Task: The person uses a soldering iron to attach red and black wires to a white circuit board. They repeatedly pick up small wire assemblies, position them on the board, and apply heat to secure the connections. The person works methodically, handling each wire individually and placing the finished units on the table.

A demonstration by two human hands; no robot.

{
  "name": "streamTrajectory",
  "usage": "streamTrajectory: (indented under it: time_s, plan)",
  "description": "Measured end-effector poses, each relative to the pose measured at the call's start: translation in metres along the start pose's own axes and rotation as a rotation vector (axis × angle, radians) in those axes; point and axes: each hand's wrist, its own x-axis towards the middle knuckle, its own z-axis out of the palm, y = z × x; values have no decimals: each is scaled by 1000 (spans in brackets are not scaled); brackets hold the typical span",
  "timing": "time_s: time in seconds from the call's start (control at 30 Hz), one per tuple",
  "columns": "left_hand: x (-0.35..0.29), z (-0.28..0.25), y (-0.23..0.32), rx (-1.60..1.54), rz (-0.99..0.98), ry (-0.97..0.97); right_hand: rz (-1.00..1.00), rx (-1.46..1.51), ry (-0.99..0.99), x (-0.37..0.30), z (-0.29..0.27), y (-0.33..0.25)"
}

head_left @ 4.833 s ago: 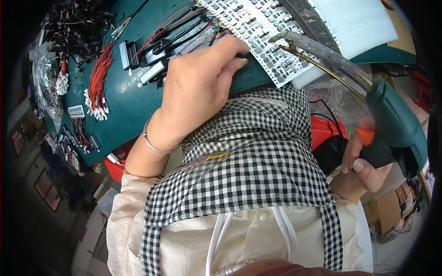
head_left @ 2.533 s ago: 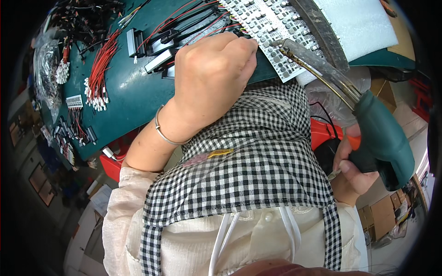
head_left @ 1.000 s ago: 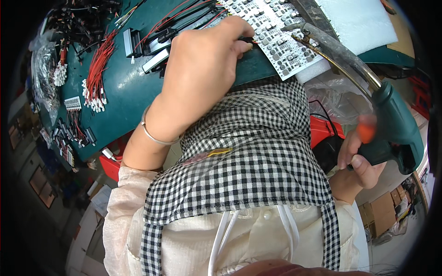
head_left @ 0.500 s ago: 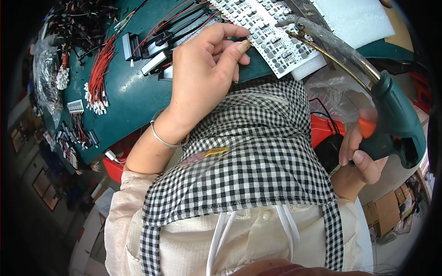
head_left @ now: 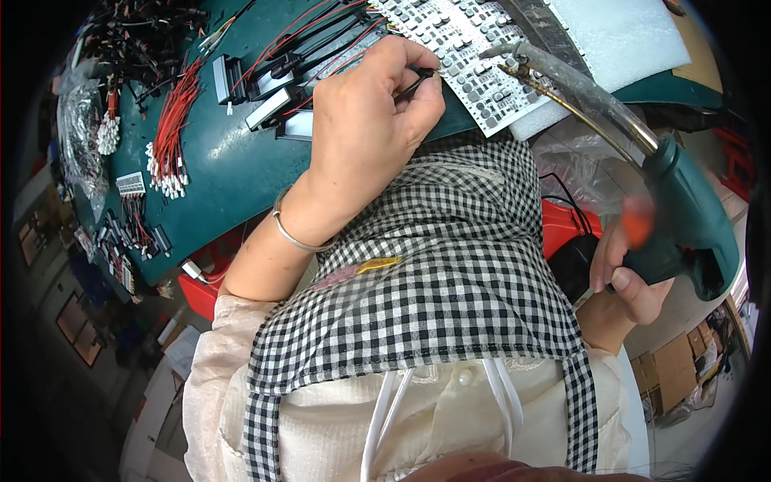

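My left hand [head_left: 365, 120] is closed in a pinch at the near left edge of a white circuit board [head_left: 474, 68]. A thin dark wire [head_left: 412, 87] shows between its thumb and index finger, its end hidden by the fingertips. At the right, my right hand [head_left: 638, 293] is wrapped round the handle of a green soldering gun [head_left: 695, 197] with an orange-red trigger. A thin brass-coloured feed tube [head_left: 590, 116] runs beside its barrel. The gun's tip hangs over the board, which carries rows of small components; whether it touches cannot be told.
Black-framed modules [head_left: 277, 104] with red and black wires lie left of the board. Farther left are a red wire bundle [head_left: 181, 120] with white connectors, a plastic bag [head_left: 80, 128] and a dark cable heap [head_left: 152, 48]. White foam [head_left: 634, 40] lies under the board.
My left hand has shifted slightly right, its fingers now pinched closer together with the dark wire showing. The soldering gun has tilted a little, its tip dropping slightly lower over the board.
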Motion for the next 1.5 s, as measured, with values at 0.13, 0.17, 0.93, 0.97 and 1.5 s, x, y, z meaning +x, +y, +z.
streamTrajectory:
  time_s: [0.13,0.17,0.93,0.97,1.5]
  plan:
    - [-2,-1,-3,10,35,17,59,43,51,-7,3,-2]
    - [-3,-1,-4,16,50,27,70,17,91,-8,6,0]
    - [3,1,-9,-52,230,99,193,-419,162,-24,27,8]
    - [3,1,-9,-57,232,100,193,-425,158,-25,26,9]
    - [4,-1,-9,-31,255,91,-31,-1,-41,-3,-1,7]
